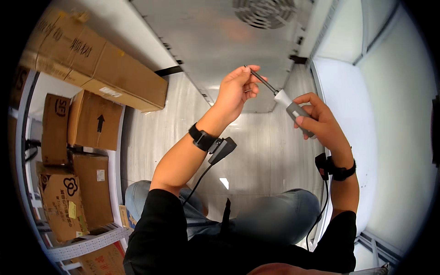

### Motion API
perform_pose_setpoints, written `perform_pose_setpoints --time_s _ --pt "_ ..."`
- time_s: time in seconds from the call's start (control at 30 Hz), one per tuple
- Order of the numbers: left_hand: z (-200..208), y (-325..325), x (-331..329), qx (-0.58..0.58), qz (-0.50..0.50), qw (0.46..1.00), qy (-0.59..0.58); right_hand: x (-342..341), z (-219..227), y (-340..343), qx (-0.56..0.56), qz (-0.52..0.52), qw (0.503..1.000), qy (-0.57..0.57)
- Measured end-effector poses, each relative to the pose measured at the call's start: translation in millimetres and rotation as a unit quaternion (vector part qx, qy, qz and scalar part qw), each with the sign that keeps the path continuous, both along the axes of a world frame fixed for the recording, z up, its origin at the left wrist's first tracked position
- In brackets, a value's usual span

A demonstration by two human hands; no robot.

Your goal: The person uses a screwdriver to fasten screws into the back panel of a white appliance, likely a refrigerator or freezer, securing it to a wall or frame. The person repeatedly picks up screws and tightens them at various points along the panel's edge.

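A screwdriver (283, 98) with a grey and white handle and a dark shaft is held slantwise in front of me. My right hand (320, 120) wraps its fingers and thumb round the handle. At the other end, my left hand (235, 90) pinches the tip of the shaft between thumb and forefinger, its other fingers curled. Whether a small piece such as a screw sits at the tip is too small to tell. Beyond both hands stands a metal cabinet panel (220, 43) with a round vent grille (264, 12) at its top.
Cardboard boxes (97, 120) fill a white metal shelf rack (82, 245) on my left, with a long carton (105, 64) on top. To the right runs a white ledge (347, 110) beside pale panels. Black straps with cabled devices (222, 150) circle both wrists. Grey floor (151, 133) lies below.
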State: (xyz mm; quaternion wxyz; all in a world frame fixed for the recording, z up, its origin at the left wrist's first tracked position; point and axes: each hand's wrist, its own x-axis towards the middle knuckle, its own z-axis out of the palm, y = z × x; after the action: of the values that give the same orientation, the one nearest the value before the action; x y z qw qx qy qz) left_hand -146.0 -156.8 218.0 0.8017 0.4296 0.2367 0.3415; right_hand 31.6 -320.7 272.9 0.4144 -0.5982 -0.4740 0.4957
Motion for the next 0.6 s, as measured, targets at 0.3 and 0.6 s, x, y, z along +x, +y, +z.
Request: perform_pose_setpoints --time_s 0.3,0.6 --pt "60.2 76.9 -94.0 -0.006 0.007 1.000 -0.016 -147.4 39.7 64.3 0.014 -0.065 0.990 0.125" --pt "62.9 114.6 -110.0 0.057 -0.069 0.996 0.028 -225.0 19.6 86.7 0.060 -0.216 0.949 0.223"
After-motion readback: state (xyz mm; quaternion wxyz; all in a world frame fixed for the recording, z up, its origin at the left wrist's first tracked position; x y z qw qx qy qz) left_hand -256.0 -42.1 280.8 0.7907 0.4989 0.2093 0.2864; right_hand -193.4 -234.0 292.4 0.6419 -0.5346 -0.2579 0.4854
